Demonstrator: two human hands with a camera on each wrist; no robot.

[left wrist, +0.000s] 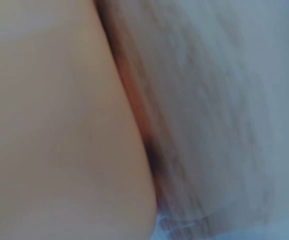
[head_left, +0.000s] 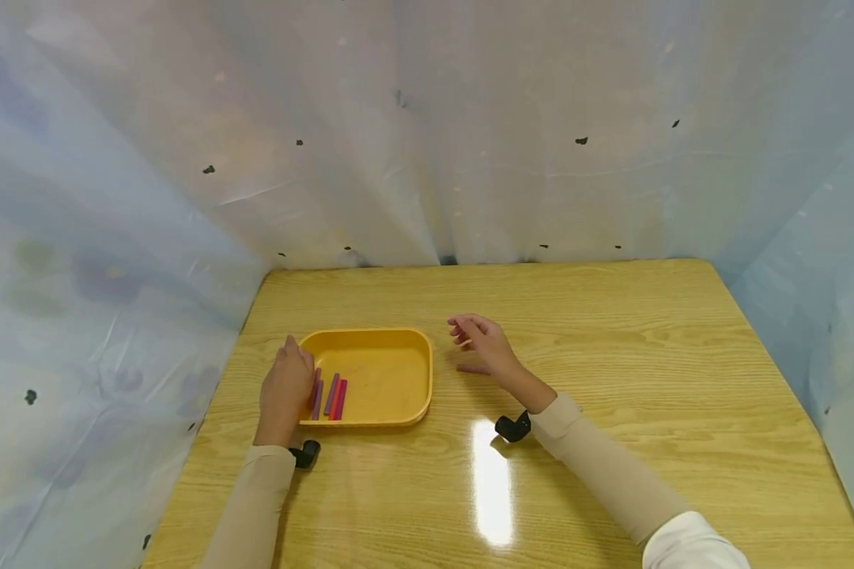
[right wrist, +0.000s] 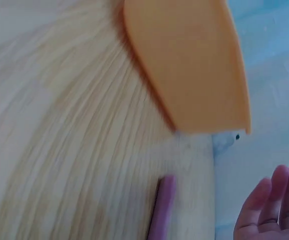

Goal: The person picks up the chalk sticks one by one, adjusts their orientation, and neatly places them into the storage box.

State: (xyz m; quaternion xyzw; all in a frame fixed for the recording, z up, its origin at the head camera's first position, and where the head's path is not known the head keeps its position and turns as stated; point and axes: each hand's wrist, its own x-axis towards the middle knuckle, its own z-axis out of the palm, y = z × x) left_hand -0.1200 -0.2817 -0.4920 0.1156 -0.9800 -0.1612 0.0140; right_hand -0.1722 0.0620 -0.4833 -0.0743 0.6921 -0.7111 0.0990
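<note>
A shallow yellow tray [head_left: 387,379] sits on the table, its side wall [right wrist: 184,65] also showing in the right wrist view. My left hand [head_left: 285,389] grips the tray at its left rim, with the fingertips hidden from view. Inside, close to that hand, lie several thin sticks [head_left: 338,399] in purple, red and magenta. To the right of the tray my right hand [head_left: 489,348] is raised over the table, fingers loosely bent and holding nothing. Beneath it a purple stick [head_left: 472,368] lies on the wood, seen closer up in the right wrist view.
The wood-grain table [head_left: 612,356] stretches away to the right. Pale plastic sheeting [head_left: 434,158] hangs behind it and along both sides. A dark wrist camera [head_left: 512,428] is strapped at the right wrist. Mostly sleeve fills the left wrist view.
</note>
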